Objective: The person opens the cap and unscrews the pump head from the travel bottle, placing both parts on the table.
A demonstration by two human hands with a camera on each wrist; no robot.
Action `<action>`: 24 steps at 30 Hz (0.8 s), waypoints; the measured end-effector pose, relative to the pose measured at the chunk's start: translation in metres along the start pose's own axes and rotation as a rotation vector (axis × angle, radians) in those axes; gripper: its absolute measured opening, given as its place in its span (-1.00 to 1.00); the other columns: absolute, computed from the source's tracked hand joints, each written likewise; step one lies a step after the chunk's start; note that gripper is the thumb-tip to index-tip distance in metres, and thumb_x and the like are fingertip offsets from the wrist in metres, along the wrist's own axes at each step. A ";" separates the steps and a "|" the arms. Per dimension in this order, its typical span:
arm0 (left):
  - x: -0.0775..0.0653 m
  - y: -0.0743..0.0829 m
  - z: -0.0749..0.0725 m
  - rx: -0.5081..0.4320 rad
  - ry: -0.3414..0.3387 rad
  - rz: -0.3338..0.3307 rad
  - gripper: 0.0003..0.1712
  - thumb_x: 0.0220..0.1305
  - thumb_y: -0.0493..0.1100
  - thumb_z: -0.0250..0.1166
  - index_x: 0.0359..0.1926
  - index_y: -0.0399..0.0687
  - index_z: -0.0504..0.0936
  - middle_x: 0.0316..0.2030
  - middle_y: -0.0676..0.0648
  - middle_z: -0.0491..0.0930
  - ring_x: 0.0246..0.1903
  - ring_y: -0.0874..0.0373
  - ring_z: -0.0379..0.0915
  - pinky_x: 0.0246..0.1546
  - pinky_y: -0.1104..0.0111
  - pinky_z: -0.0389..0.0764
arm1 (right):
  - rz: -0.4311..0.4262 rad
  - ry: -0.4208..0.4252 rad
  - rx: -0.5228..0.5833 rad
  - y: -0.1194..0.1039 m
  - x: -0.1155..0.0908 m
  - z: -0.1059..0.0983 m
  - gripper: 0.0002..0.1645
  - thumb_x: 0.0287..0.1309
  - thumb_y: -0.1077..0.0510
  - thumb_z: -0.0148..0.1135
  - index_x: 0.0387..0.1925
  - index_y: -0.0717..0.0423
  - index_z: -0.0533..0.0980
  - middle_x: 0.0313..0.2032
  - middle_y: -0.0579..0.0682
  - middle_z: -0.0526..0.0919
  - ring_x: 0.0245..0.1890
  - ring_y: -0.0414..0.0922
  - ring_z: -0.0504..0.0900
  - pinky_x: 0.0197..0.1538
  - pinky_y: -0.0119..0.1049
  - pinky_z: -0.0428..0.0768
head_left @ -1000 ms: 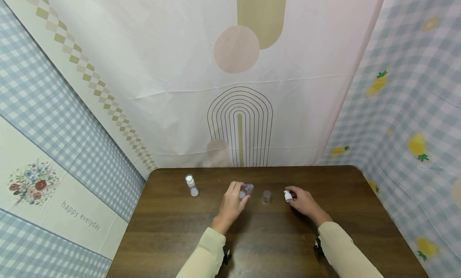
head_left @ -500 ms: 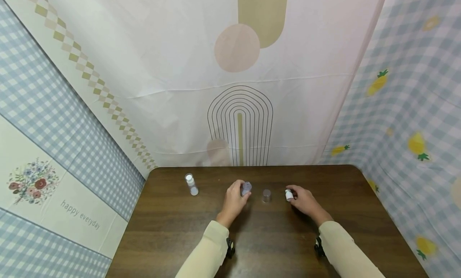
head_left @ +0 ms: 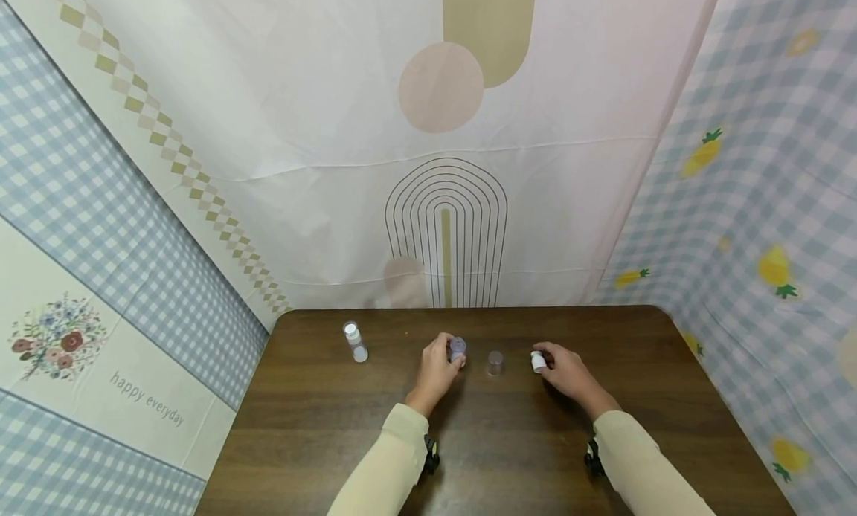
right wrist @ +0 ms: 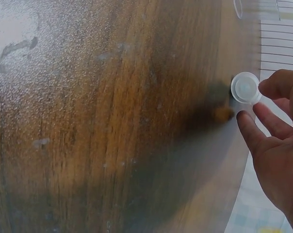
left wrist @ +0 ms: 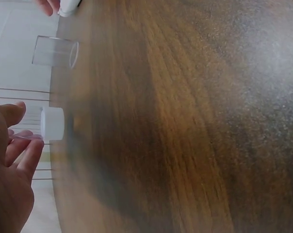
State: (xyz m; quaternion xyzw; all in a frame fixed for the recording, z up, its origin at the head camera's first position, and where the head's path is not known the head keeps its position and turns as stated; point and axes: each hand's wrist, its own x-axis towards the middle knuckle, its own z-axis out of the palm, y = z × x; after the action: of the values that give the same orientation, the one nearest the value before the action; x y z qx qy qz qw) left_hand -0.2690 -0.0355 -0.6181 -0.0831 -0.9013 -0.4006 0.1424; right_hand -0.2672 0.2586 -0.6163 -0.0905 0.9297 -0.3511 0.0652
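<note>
In the head view my left hand (head_left: 435, 369) holds a small clear bottle body (head_left: 457, 348) upright near the table's middle. The left wrist view shows that body's white base (left wrist: 53, 124), with thumb and fingers curled around the clear part. To the right, my right hand (head_left: 566, 372) pinches a white pump top (head_left: 538, 362). Its round white underside (right wrist: 245, 88) faces the right wrist camera. Between the hands stands a clear cap (head_left: 495, 363), touched by neither hand. Whether the held pieces touch the table is hard to tell.
A bottle with a white top and clear cover (head_left: 356, 342) stands at the back left of the brown wooden table (head_left: 495, 442). Behind the table's far edge hangs a patterned cloth (head_left: 335, 226), with checked cloth (head_left: 723, 226) on the right.
My left hand has shifted slightly to the right. Its two clear pieces, seen apart a second ago, now appear as one upright body. The right hand and pump top moved slightly.
</note>
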 end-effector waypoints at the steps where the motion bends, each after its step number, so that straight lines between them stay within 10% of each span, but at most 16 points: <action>1: 0.000 0.000 0.000 0.001 0.002 0.001 -0.56 0.08 -0.29 0.58 -0.05 -0.22 0.60 -0.20 -0.19 0.72 -0.22 0.00 0.68 -0.19 0.21 0.71 | -0.008 0.002 -0.004 0.000 0.000 -0.001 -0.45 0.30 0.32 0.26 0.31 0.31 0.46 0.15 0.33 0.62 0.12 0.23 0.64 0.03 0.08 0.66; 24: -0.004 -0.005 0.001 -0.031 -0.025 -0.020 -0.49 0.08 -0.32 0.57 0.04 -0.23 0.57 -0.09 -0.23 0.70 -0.09 -0.11 0.67 -0.04 0.08 0.69 | -0.118 0.218 -0.028 -0.015 -0.015 -0.012 -0.51 0.29 0.33 0.23 0.26 0.21 0.52 0.26 0.30 0.57 0.28 0.31 0.52 0.23 0.28 0.50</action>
State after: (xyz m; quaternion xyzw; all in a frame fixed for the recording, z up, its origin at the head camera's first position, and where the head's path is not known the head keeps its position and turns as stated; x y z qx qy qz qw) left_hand -0.2668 -0.0377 -0.6235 -0.0816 -0.8975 -0.4148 0.1257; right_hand -0.2529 0.2582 -0.5968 -0.1071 0.9291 -0.3492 -0.0580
